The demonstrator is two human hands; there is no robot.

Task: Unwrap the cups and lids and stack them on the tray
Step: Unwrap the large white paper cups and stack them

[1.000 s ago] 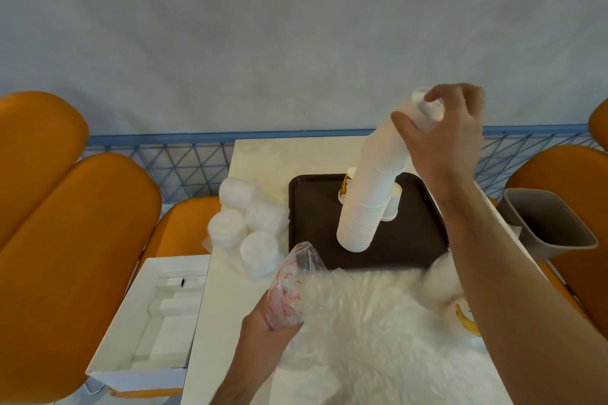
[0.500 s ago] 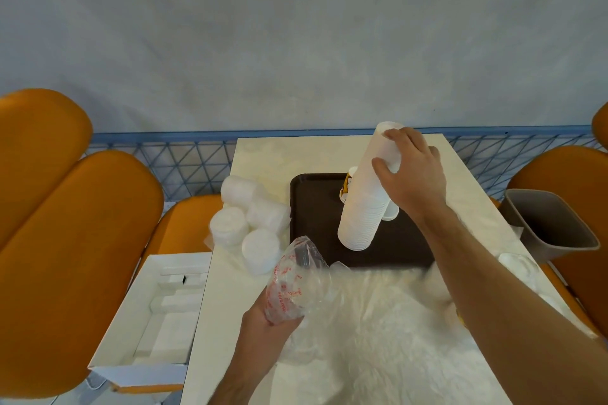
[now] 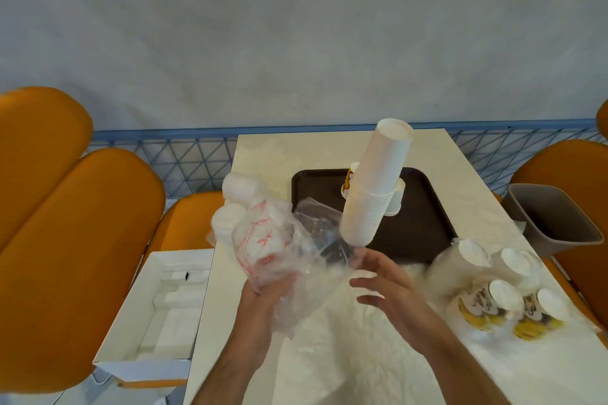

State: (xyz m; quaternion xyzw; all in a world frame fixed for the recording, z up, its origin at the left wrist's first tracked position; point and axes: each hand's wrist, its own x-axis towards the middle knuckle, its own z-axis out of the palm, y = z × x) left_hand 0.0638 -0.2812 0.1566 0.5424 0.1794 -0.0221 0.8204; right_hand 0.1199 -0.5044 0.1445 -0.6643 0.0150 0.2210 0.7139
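While the left hand [image 3: 263, 293] still grips the plastic wrap [image 3: 279, 250], the right hand [image 3: 385, 286], now spread loose, has left the cup stack [image 3: 375, 184] on the tray [image 3: 414, 233].

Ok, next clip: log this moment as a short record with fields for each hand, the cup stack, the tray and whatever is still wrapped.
left hand: grips the empty plastic wrapper
right hand: open, fingers spread, beside the wrapper, holding nothing
cup stack: tall, white, upside down on the tray, leaning, no hand on it
tray: dark brown, also holds a few printed cups behind the stack
still wrapped: cup sleeves at right, lid packs at left
bin: grey, right of the table
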